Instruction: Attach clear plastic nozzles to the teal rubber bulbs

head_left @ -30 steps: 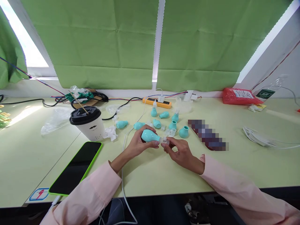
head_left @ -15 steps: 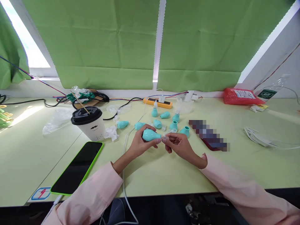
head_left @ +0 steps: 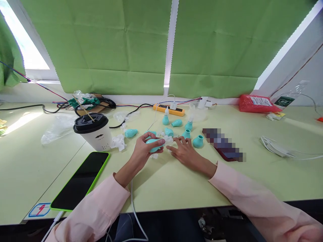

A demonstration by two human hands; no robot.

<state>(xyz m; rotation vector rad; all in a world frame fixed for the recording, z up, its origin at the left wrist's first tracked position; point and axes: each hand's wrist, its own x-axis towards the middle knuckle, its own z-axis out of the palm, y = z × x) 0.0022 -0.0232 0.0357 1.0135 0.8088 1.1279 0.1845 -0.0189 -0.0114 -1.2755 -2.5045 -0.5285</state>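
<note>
My left hand [head_left: 141, 149] is wrapped round a teal bulb [head_left: 153, 145], which lies on its side with a clear tip [head_left: 168, 139] at its right end. Just right of the tip, my right hand [head_left: 185, 153] rests low over the table, fingers apart and nothing visible between them. Behind the hands are several more teal bulbs: one lying at the left [head_left: 131, 133], one with an open mouth at the right [head_left: 198, 141], and one standing with a clear tip [head_left: 165, 120]. Small clear pieces [head_left: 154, 156] lie beside the held bulb.
A lidded paper cup [head_left: 97, 136] and a green-edged phone [head_left: 82, 181] are on the left. At the right lie a dark red phone [head_left: 223, 146], a white cable [head_left: 277, 148] and a red package [head_left: 257, 103]. An orange power strip [head_left: 164, 109] lies at the back.
The held bulb has shifted left and now shows a larger clear tip. My right hand has come off the bulb's end, its fingers spreading near the table.
</note>
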